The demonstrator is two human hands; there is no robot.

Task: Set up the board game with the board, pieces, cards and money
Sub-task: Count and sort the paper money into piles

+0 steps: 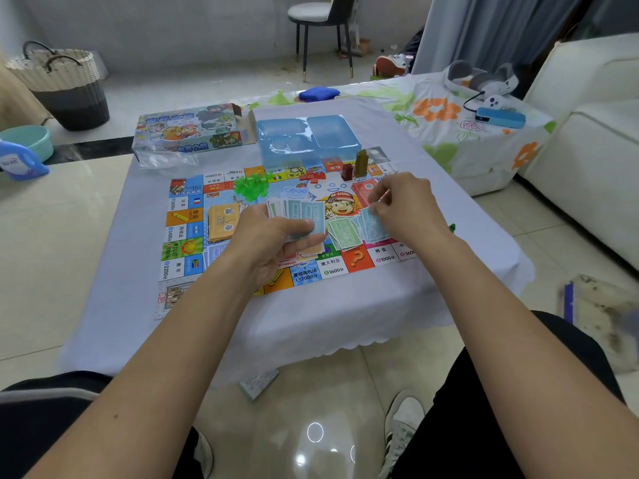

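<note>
- Holding a fan of paper money (304,216), the left hand (273,243) sits in the middle of the frame; its fingers curl under the notes and its thumb lies on top.
- The right hand (404,205) is just right of it, and its fingers pinch one blue note (373,226) above the board (186,236).
- The board lies flat on a table with a pale cloth (311,323), at the center of the frame.
- Green notes (344,229) lie on the board between the two hands.
- A pile of orange cards (221,219) lies on the board, left of the left hand.
- Red cards (363,190) lie on the board just above the right hand.
- A heap of green pieces (250,184) sits near the top of the board, and small red pieces (313,176) sit to its right.
- A tall brown piece (361,162) stands upright at the top right of the board, with a shorter dark red piece (347,171) just beside it.
- A blue tray (307,140) rests at the top edge of the board.
- The game box (188,131) lies on the table, left of the tray.
- A basket (58,77) stands on the floor in the upper left of the frame.
- A chair (323,15) stands at the top center.
- A headset (480,79) rests on a flowered cloth in the upper right.
</note>
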